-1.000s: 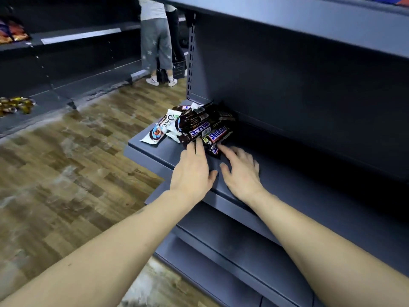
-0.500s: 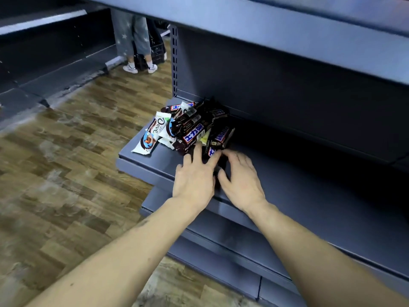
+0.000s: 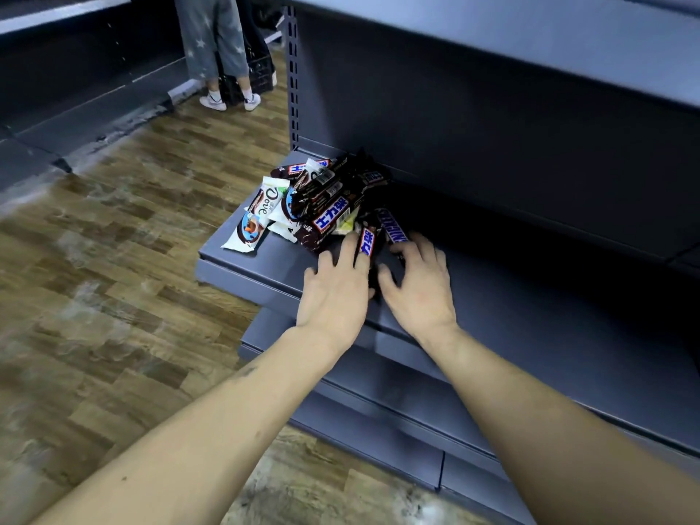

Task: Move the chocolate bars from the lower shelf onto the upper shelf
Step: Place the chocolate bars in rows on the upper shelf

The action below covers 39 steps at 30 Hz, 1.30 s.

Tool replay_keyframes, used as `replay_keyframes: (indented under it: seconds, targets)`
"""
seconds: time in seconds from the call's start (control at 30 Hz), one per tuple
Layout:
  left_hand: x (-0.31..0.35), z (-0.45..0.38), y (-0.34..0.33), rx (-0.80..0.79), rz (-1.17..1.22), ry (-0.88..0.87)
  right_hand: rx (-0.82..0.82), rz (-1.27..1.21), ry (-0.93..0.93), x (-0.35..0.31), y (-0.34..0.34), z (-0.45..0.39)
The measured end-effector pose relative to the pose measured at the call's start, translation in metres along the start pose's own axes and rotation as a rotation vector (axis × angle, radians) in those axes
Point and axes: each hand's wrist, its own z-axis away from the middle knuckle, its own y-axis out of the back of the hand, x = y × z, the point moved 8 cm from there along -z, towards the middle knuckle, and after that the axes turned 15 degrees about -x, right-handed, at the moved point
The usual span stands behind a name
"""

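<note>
A heap of chocolate bars lies at the left end of the lower shelf: brown Snickers bars and white Dove bars. My left hand reaches flat onto the shelf and pinches one Snickers bar between index finger and thumb at the near edge of the heap. My right hand lies just right of it, thumb against that bar's lower end and fingertips touching a second Snickers bar. The upper shelf juts out above.
Two lower grey shelves step out below my forearms. A slotted upright post marks the unit's left end. A person's legs stand on the wooden floor at the back, beside a dark crate. Another shelf unit runs along the left.
My view dropped and moved closer. Both hands slid forward into the near edge of the heap, and the left hand closed on one Snickers bar that now stands between the hands.
</note>
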Motion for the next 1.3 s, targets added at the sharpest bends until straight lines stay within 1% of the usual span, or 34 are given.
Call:
replay_keyframes:
  seconds: [0.13, 0.2, 0.27, 0.37, 0.57, 0.67, 0.77, 0.83, 0.9, 1.0, 1.13, 1.2, 1.3]
  targets:
    - [0.006, 0.004, 0.001, 0.026, -0.003, 0.000, 0.197, -0.087, -0.098, 0.019, 0.017, 0.019]
    - [0.007, 0.002, 0.002, 0.005, 0.003, 0.007, 0.237, -0.203, -0.145, 0.028, 0.022, 0.026]
    - [0.005, 0.000, 0.004, -0.019, 0.038, 0.005, 0.226, -0.296, -0.164, 0.034, 0.024, 0.032]
    - [-0.001, -0.001, 0.009, -0.018, 0.098, 0.008, 0.210, -0.352, -0.171, 0.036, 0.024, 0.036]
    - [-0.003, 0.005, 0.009, -0.003, 0.143, 0.022, 0.156, -0.329, -0.201, 0.040, 0.023, 0.045]
    - [0.002, 0.001, 0.010, -0.020, 0.072, -0.017, 0.128, -0.330, -0.241, 0.046, 0.025, 0.054]
    - [0.010, -0.003, 0.004, -0.079, -0.057, -0.041, 0.056, -0.267, -0.204, 0.042, 0.028, 0.059]
    - [0.010, -0.004, 0.002, -0.111, -0.081, -0.041, -0.017, -0.244, -0.180, 0.041, 0.028, 0.060]
    - [0.008, -0.002, 0.002, -0.132, -0.065, -0.062, -0.089, -0.260, -0.162, 0.042, 0.030, 0.059]
    - [0.001, 0.004, 0.003, -0.141, 0.047, -0.094, -0.152, -0.232, -0.167, 0.043, 0.031, 0.055]
    - [0.002, 0.012, 0.004, -0.122, 0.067, -0.120, -0.146, -0.173, -0.206, 0.042, 0.028, 0.054]
    - [0.004, 0.018, 0.006, -0.080, 0.089, -0.129, -0.140, -0.178, -0.238, 0.044, 0.029, 0.056]
    - [-0.001, 0.023, 0.012, -0.014, 0.223, -0.097, -0.090, -0.161, -0.261, 0.044, 0.035, 0.061]
